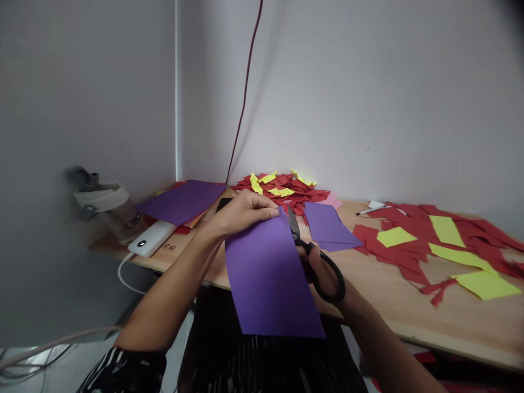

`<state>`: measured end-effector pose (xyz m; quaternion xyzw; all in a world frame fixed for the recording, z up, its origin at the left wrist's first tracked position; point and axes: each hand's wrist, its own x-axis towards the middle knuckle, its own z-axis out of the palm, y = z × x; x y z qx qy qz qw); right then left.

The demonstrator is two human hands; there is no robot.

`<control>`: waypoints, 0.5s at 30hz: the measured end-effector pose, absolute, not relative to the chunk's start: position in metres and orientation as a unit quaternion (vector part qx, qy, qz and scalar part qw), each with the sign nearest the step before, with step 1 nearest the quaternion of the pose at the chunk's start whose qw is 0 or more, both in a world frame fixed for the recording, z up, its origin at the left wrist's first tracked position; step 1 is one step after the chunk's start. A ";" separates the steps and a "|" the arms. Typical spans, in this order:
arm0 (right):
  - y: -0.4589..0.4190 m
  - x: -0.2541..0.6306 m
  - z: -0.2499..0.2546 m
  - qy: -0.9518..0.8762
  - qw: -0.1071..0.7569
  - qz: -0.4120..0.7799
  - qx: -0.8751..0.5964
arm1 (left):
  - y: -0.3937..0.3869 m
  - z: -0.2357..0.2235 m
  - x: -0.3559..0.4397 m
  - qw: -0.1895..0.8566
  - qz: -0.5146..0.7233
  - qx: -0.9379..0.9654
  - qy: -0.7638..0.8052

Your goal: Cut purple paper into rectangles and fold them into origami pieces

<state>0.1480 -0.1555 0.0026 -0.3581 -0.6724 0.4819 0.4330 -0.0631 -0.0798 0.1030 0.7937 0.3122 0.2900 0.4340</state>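
A purple sheet of paper (270, 278) hangs over the table's front edge and my lap. My left hand (249, 210) pinches its top edge between thumb and fingers. In my right hand (321, 270) is a pair of scissors (336, 281) with black handles, my fingers through the loops. The blades point upward beside the sheet's right edge near its top corner; whether they touch the paper I cannot tell. Just right of the blades lie cut purple pieces (329, 224) in a small stack.
Red and yellow paper scraps are heaped (286, 188) by the wall, and more red pieces (393, 254) spread rightward near a pen (372, 209). On the left are purple sheets (184, 199), a white power bank (151, 240) with a cable, and a bottle (118, 213).
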 end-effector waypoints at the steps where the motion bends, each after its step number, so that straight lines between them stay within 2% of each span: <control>1: -0.155 0.148 0.002 -0.669 0.432 0.488 -0.356 | -0.079 0.102 -0.063 0.432 0.289 0.797 0.309; 11: -0.161 0.144 0.013 -0.700 0.441 0.418 -0.376 | -0.078 0.097 -0.063 0.441 0.286 0.791 0.314; 15: -0.165 0.142 0.010 -0.670 0.441 0.443 -0.401 | -0.080 0.097 -0.061 0.437 0.291 0.790 0.315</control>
